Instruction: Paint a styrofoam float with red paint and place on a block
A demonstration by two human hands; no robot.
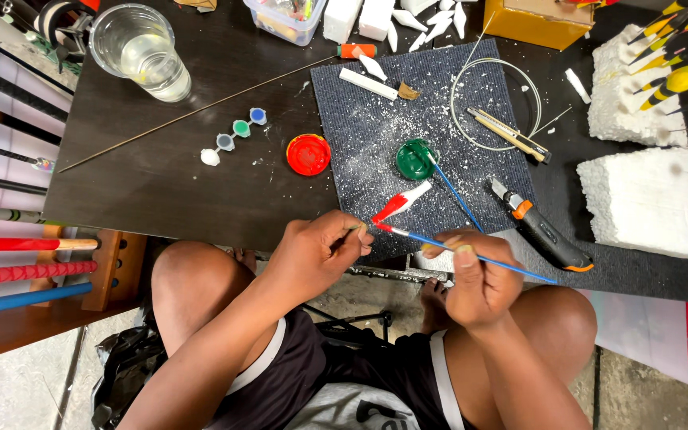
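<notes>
My left hand point(318, 253) pinches the thin stem of a small fishing float point(401, 202) that is red at its lower part and white toward its tip. My right hand point(475, 279) grips a thin blue paintbrush point(511, 268), and the brush's tip touches the float's red end near my left fingers. Both hands hover over the near edge of a dark grey carpet mat point(376, 135) dusted with white foam crumbs. On the mat a green paint lid point(416, 158) holds a second blue brush point(455, 195). A red paint lid point(308, 154) lies just left of the mat.
A glass of water point(141, 52) stands at the far left. A strip of small paint pots point(234, 137) and a long thin rod point(185, 115) lie on the dark table. An orange utility knife point(541, 228), wire coil point(495, 103), white foam blocks point(650, 195) and finished floats point(674, 80) sit right.
</notes>
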